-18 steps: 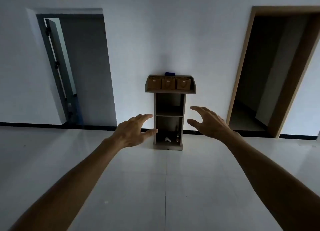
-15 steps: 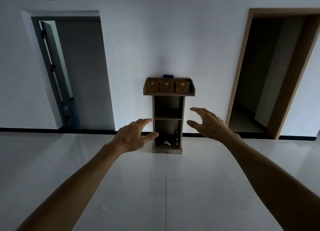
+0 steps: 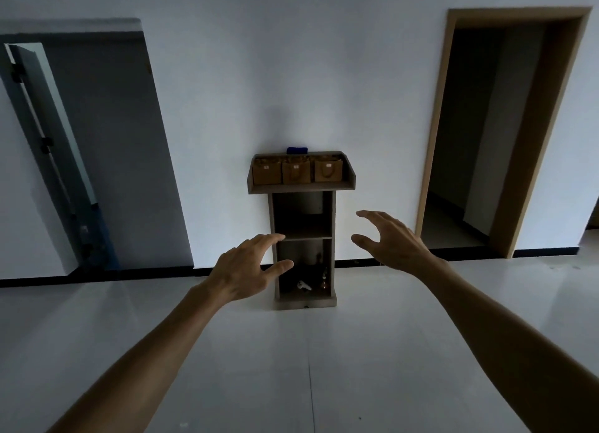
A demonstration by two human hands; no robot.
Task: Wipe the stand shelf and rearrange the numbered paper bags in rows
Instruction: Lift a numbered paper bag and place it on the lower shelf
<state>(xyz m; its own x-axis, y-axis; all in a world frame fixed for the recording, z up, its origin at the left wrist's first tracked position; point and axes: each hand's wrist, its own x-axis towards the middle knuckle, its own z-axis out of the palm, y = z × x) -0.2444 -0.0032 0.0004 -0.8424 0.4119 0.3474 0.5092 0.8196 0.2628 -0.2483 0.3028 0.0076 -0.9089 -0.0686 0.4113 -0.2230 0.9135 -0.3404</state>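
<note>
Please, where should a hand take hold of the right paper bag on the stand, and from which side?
Judging from afar: grip the right bag by its top edge, coming from above and the front. It stands upright behind the tray's low front lip, with another bag close at its left. Both hands are empty and far away.

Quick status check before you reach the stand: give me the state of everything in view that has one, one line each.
left hand: open, holding nothing
right hand: open, holding nothing
paper bags: three visible, upright, side by side on the top shelf
blue cloth: lying at the back of the top shelf, untouched
stand: upright against the wall, middle compartment looks empty, small items in the bottom one
grey door: ajar
right doorway: open, dark inside
</note>
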